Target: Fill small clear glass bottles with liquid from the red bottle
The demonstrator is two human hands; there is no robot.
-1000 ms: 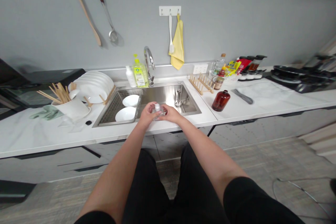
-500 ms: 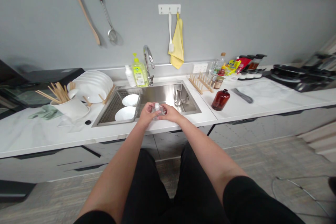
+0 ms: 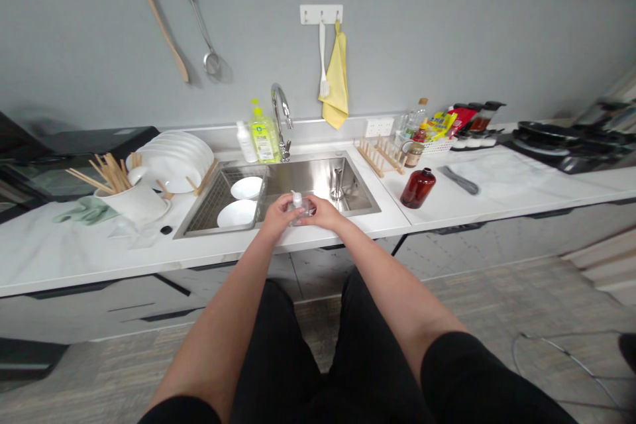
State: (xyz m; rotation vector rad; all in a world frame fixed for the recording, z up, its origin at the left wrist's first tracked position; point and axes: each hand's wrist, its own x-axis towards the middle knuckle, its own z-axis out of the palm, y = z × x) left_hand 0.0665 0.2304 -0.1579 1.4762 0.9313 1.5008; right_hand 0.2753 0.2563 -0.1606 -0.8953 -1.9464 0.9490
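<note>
A small clear pump bottle with a white top stands upright between my two hands at the front edge of the sink. My left hand is closed around its left side. On the opposite side, my right hand grips it with curled fingers. Most of the bottle's body is hidden behind the fingers. A brown bottle without a pump stands on the counter to the right. Two white bowls lie in the wire basket in the left part of the sink.
Behind the sink are a faucet, a green soap bottle and a white bottle. White plates and a chopstick holder stand left. Rightward are a wooden rack, dark tongs and a pan.
The white top of the bottle appears turned slightly, its spout now pointing left. Both hands stay in nearly the same place around it.
</note>
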